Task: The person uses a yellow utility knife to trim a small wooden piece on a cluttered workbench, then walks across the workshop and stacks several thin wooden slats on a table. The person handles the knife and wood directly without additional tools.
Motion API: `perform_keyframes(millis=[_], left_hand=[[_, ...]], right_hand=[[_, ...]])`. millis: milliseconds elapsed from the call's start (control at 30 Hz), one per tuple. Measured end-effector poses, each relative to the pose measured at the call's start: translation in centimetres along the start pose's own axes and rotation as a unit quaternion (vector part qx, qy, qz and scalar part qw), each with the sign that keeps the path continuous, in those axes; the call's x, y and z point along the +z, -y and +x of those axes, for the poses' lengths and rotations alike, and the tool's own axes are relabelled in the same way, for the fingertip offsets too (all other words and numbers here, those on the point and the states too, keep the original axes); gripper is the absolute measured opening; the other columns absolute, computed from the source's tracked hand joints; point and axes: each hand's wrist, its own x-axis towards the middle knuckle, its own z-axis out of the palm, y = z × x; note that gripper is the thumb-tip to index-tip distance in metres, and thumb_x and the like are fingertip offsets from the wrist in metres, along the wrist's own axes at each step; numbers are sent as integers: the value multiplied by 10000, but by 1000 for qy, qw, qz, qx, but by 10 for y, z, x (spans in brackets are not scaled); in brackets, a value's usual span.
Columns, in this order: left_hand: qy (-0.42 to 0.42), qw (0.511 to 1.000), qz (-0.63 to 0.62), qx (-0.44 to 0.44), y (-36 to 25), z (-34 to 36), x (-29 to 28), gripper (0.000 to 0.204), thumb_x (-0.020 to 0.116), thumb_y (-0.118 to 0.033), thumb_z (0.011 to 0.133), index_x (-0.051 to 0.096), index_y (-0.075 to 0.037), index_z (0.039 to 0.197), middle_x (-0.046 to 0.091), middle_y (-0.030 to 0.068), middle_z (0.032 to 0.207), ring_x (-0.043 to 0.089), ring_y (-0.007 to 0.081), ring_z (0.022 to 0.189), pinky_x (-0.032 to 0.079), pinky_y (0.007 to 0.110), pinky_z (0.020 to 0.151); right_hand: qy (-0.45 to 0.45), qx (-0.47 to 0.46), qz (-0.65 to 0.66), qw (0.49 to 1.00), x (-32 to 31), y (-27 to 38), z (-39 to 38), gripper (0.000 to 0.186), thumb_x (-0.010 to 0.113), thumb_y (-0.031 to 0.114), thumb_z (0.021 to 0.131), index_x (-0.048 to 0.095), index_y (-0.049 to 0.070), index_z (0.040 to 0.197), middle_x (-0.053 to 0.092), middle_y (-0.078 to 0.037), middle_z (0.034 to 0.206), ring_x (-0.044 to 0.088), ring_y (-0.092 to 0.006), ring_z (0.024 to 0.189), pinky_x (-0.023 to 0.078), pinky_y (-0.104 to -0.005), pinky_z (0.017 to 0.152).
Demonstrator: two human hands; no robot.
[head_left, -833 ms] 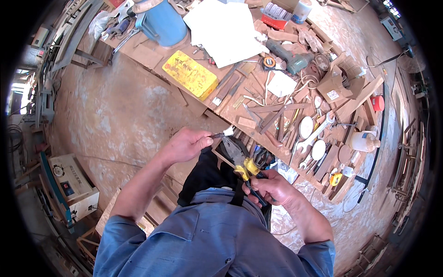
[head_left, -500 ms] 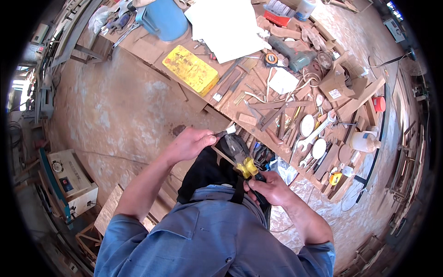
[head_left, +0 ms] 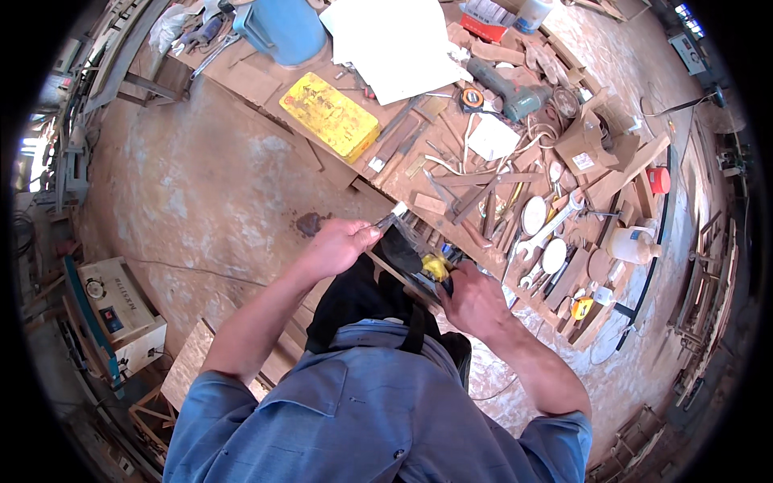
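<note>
My left hand (head_left: 341,244) pinches a small dark strip with a pale tip (head_left: 400,208) near the bench's front edge. My right hand (head_left: 471,298) is closed round the yellow-and-black handles of a pair of pliers (head_left: 435,268), whose metal jaws reach toward that strip beside my left fingertips; whether they grip it is too small to tell. Below the pliers is a dark open space at the bench edge, partly hidden by them.
A cluttered workbench (head_left: 268,88) carries a blue jug (head_left: 286,32), white sheets (head_left: 390,44), a yellow box (head_left: 328,115), a power drill (head_left: 515,101), wrenches (head_left: 547,237), wood strips and a cardboard box (head_left: 596,145). A machine (head_left: 117,314) stands at lower left.
My right hand has moved up and forward with the pliers, bringing the jaws closer to the pale tip. My left hand has shifted only slightly.
</note>
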Motion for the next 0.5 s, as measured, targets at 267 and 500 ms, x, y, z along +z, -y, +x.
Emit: perform_keyframes(millis=[267,500], left_hand=[[-13,974,-102,-202,17,43,34,311,534,-234,975,630,-1,1157,524,1,657,460,104,531,387,265,469],[-2,984,-151,-93,7,36,24,572,551,-177,969,307,26,1446,574,31,763,508,78,530,434,233,454]], right_hand=[[66,-23,-178,982,31,-34,39,160,573,129,786,666,-1,799,607,-208,876,657,-322,791,554,-417,654],[26,-39,-220,974,10,-34,49,139,606,146,767,674,27,794,586,-179,917,639,-294,845,546,-380,692]])
